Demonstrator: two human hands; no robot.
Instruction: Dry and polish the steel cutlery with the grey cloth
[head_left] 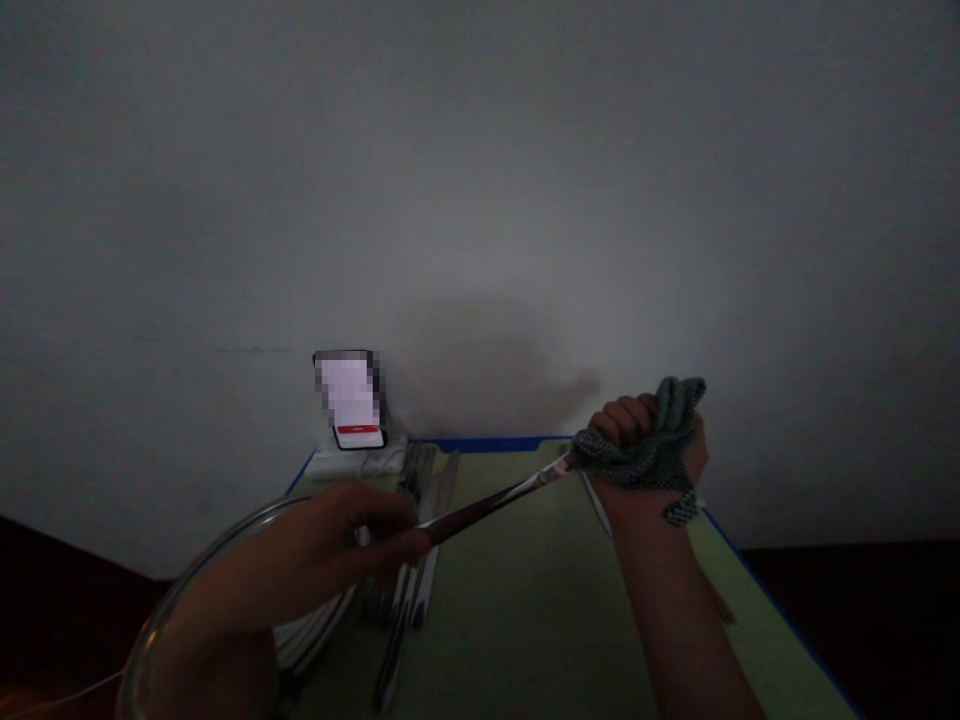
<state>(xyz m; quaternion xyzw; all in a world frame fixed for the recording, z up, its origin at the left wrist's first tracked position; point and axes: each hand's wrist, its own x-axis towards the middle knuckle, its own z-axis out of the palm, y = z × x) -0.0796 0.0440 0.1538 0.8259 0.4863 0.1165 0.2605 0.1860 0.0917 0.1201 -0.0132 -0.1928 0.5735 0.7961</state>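
Between my hands a long metal table knife (495,505) is held up at a slant over the table. My left hand (352,535) pinches its lower left end between thumb and fingers. My right hand (637,425) is closed around a dark green-grey checked cloth (645,460), which wraps the knife's upper right end and hides it. Below and beside my left hand, several pieces of metal cutlery (405,590) lie in a row, knives (448,480) among them. Partly behind my right wrist lies another light, slender piece (598,505), its kind unclear.
A phone (352,400) with a lit screen stands on a white base (356,460) against the grey wall (480,200). The table has a pale green top (525,620) with blue edges. A large round glassy rim (255,520) curves under my left forearm. A flat brown strip (716,595) lies at right.
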